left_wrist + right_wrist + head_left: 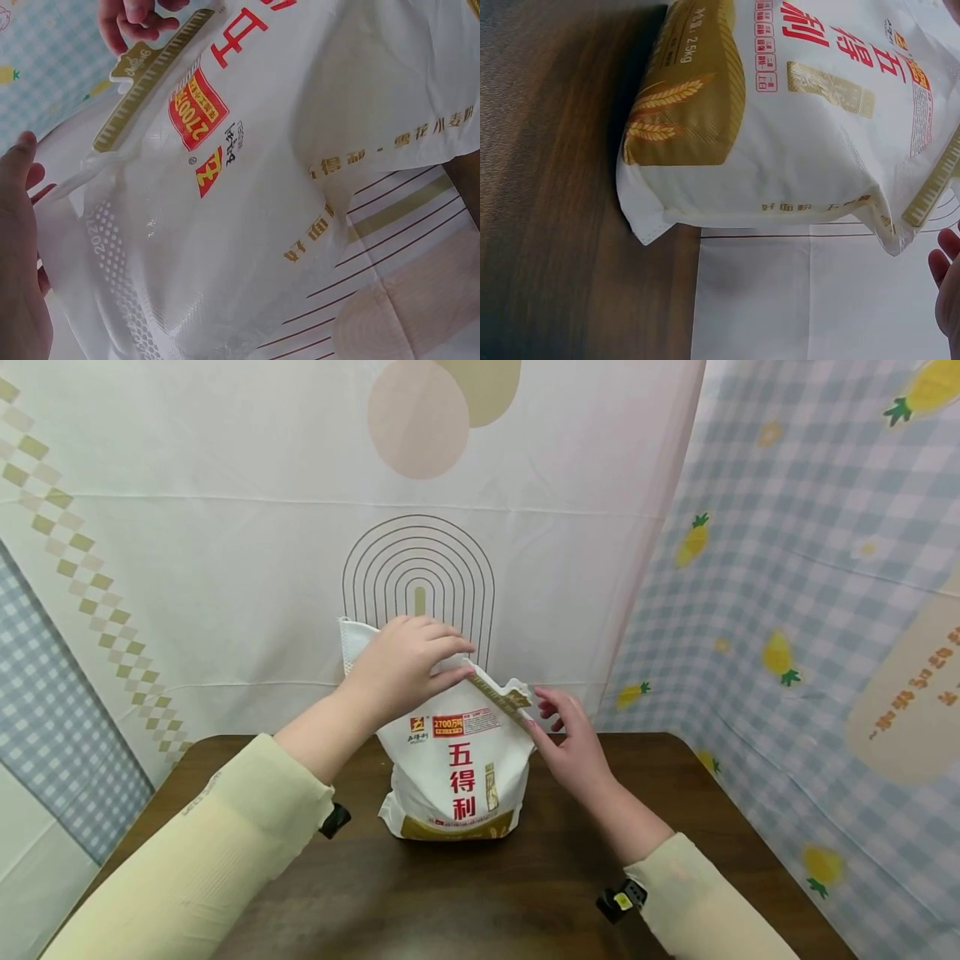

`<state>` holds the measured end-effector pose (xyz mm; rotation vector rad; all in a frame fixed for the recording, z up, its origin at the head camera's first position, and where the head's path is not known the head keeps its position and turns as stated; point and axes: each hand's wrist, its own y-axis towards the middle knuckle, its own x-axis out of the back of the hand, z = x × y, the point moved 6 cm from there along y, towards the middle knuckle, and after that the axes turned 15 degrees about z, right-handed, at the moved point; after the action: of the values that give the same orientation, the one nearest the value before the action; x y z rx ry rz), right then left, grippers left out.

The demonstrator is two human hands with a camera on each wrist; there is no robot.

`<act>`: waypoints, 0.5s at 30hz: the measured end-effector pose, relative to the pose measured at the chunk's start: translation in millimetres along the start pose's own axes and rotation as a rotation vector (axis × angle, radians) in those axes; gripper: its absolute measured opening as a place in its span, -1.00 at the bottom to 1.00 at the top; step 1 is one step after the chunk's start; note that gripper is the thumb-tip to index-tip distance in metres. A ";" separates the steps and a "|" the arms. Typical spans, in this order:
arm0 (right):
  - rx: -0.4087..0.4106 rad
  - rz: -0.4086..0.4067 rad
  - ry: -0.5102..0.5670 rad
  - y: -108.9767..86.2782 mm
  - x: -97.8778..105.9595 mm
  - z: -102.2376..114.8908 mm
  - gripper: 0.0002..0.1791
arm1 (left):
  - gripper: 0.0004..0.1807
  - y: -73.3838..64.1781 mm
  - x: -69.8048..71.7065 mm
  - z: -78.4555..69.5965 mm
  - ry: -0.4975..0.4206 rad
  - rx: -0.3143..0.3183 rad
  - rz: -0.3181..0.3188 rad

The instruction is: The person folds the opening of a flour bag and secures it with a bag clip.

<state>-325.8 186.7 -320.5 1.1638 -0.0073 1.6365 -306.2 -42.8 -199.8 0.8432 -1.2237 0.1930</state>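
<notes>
A white flour bag (450,760) with red characters stands upright on the dark wooden table. Across its slanted top lies a gold and white sealing clip (495,695), whose scalloped tab (136,61) shows in the left wrist view. My left hand (405,664) reaches over the bag's upper left, fingertips close to the clip's upper end. In the left wrist view its fingers lie beside the bag's top edge, partly hidden. My right hand (573,739) is at the clip's lower end with loosely bent fingers; the thumb is by the bag's edge. Neither hand visibly grips the clip.
The wooden table (330,893) has rounded back corners. Behind it hangs a white printed cloth (247,568), and a blue checked cloth (825,568) with pineapples hangs at the right. Black devices, one a wrist camera (622,900), are strapped at both cuffs.
</notes>
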 end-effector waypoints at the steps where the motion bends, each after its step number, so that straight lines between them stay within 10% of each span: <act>1: 0.006 0.002 -0.006 -1.1 -0.2 0.2 -0.50 | -0.65 -1.0 0.4 -1.4 -0.001 -0.008 -0.009; 15: 0.010 0.069 -0.004 -25.6 -8.3 -1.8 -0.47 | -0.64 -29.7 4.3 -32.5 -0.009 -0.183 -0.161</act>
<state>-308.5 192.4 -340.4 1.1864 -0.0426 1.6967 -263.8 -43.2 -212.6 0.7789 -1.1566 -0.0521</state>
